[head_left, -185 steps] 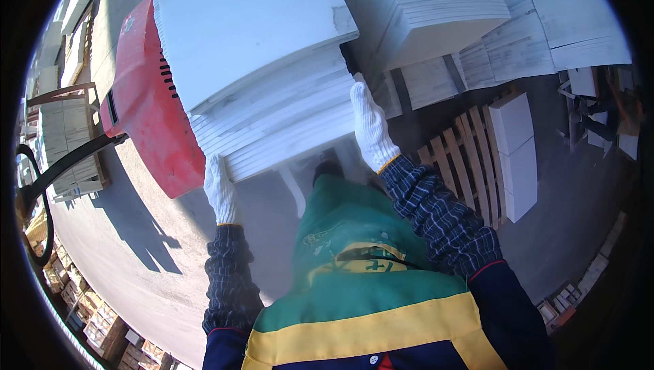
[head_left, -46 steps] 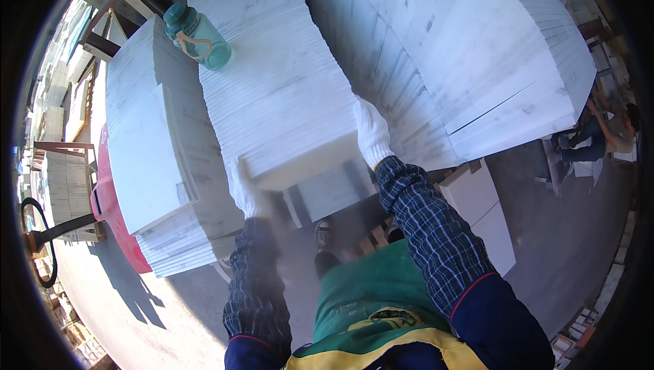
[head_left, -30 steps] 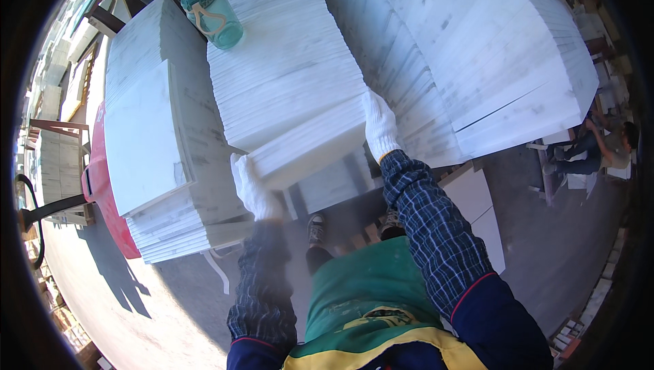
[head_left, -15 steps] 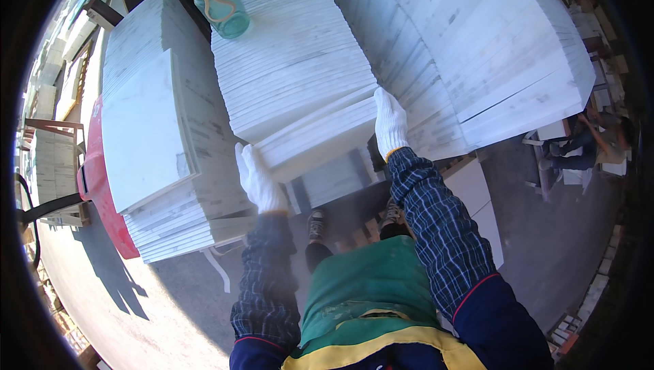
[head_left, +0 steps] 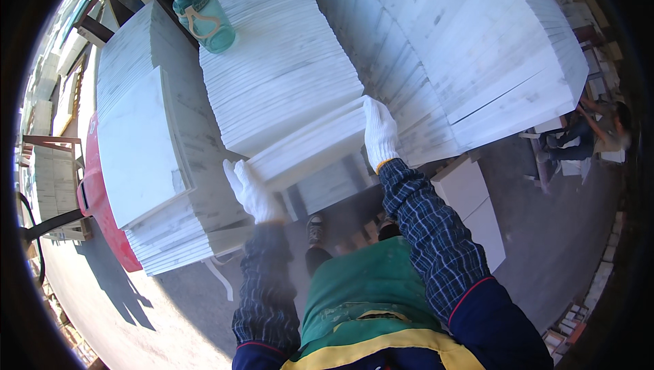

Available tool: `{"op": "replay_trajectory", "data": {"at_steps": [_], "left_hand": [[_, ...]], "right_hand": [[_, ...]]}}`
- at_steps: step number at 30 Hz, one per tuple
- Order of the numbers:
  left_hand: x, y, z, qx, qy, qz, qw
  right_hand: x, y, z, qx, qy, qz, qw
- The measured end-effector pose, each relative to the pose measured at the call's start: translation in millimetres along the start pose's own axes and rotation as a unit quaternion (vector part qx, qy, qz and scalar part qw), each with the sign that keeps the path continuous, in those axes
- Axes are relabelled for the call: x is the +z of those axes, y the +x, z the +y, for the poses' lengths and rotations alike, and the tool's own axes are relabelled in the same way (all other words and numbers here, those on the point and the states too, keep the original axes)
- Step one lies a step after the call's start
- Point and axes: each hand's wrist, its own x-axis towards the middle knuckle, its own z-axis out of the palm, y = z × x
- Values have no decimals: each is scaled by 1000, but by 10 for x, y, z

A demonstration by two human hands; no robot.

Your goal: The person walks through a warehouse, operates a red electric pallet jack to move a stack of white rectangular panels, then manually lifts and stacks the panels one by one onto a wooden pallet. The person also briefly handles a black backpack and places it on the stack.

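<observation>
A long row of thin white marble tiles (head_left: 279,63) with grey veins runs away from me in the middle. At its near end, a few marble tiles (head_left: 310,155) lean slightly apart from the rest. My left hand (head_left: 252,194), in a white knit glove, is at their left end, its fingers partly stretched along the edge. My right hand (head_left: 380,132), gloved alike, grips their right end with the fingers around the corner. The tiles are held between both hands. Some of the fingertips are hidden behind the tile edges.
A green water bottle (head_left: 208,19) lies on the middle row. Marble stacks stand at the left (head_left: 139,145) and right (head_left: 504,63). Beyond the left stack is a red object (head_left: 109,213). White blocks (head_left: 473,206) lie low at right. A person (head_left: 593,132) sits far right.
The stacks and the bottle have shifted a little left and mostly downward in the picture. Both hands shift left with the near tiles and stay at their two ends.
</observation>
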Motion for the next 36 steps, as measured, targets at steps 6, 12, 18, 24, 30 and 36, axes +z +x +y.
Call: {"op": "replay_trajectory", "data": {"at_steps": [6,12,18,24,30,36], "left_hand": [[58,21,150,-20,10,-15,1000],[119,96,188,-8,50,0,999],[116,244,63,58,-19,20,998],[114,434,-91,83,-24,-23,996],[186,476,-4,21,-47,29,998],[298,474,140,21,-7,52,998]], "right_hand": [[4,1,-11,-5,-32,4,999],[60,25,-205,1,-108,-19,994],[87,8,-306,-32,-233,20,972],[93,210,87,-13,57,-58,997],[95,249,241,-100,-11,-54,993],[164,64,-313,75,-7,8,997]]}}
